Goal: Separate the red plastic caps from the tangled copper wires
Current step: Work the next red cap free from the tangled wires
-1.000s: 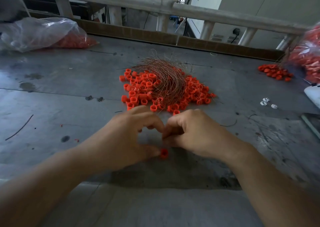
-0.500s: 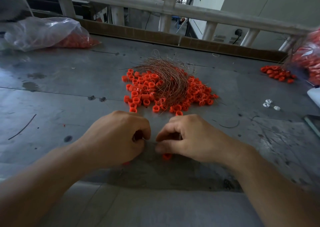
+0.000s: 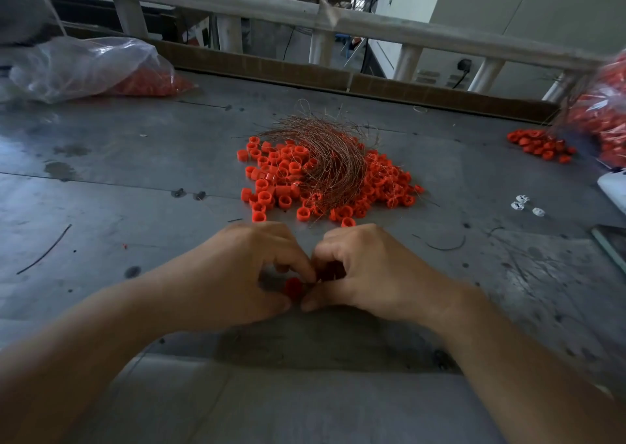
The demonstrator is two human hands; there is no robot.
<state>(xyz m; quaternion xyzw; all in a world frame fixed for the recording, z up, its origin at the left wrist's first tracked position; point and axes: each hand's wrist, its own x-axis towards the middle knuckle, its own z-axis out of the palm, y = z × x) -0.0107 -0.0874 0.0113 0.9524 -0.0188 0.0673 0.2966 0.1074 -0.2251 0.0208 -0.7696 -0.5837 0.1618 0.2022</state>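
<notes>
Right in front of me, low over the desk, both hands meet on a single red cap. The left hand pinches it between thumb and forefinger, its fingers curled tight round it. The right hand closes in from the other side, its fingers bent too, the tips of thumb and forefinger against the same cap. Something reddish shows in the hollow of the right hand (maybe a second cap, I cannot tell). Whether a strand runs out of the held cap is too fine for me to see.

I judge this to be the pulling-apart step: one cap is being worked free of its wire. The next move calls for a steady hold on the cap with one hand and a straight pull with the other, then setting the freed piece aside.

Further out, near the middle of the desk, lies the pile of red caps with the tangled copper wires heaped on top, so most of the job is ahead. Well off to the right sits a small heap of caps just beside a bulging bag. At far left rests a clear plastic bag with more red inside.
</notes>
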